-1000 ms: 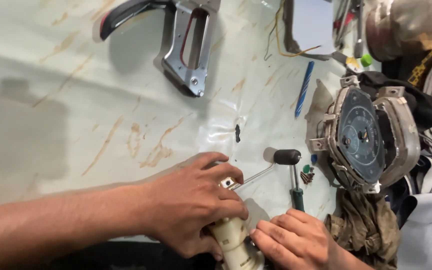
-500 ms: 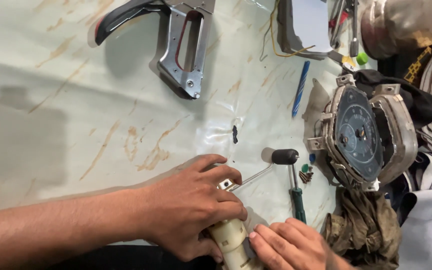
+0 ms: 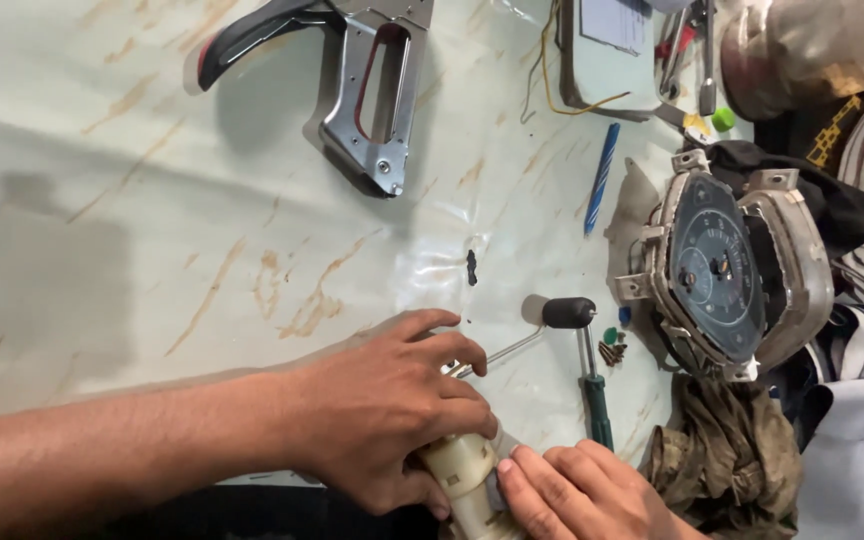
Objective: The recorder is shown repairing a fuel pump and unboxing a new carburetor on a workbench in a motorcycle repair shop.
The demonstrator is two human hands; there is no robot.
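Note:
My left hand (image 3: 392,405) wraps over the top of a cream plastic cylinder-shaped part (image 3: 467,480) at the bottom of the head view. A thin metal rod (image 3: 502,352) runs from under its fingers to a black float knob (image 3: 568,312). My right hand (image 3: 577,495) presses its fingers against the lower right side of the same cream part. Both hands hold it just above the pale marbled table (image 3: 152,200).
A green-handled screwdriver (image 3: 595,400) lies right of my hands. A round gauge cluster (image 3: 727,270) sits to the right on a dirty rag (image 3: 727,465). A metal stapler-like tool (image 3: 352,90) lies at the top, a blue pen (image 3: 600,178) beside a board with wires.
Both hands keep hold of the cream part with only slight finger shifts. The camera view has drifted a little, so the scene sits slightly lower and to the left.

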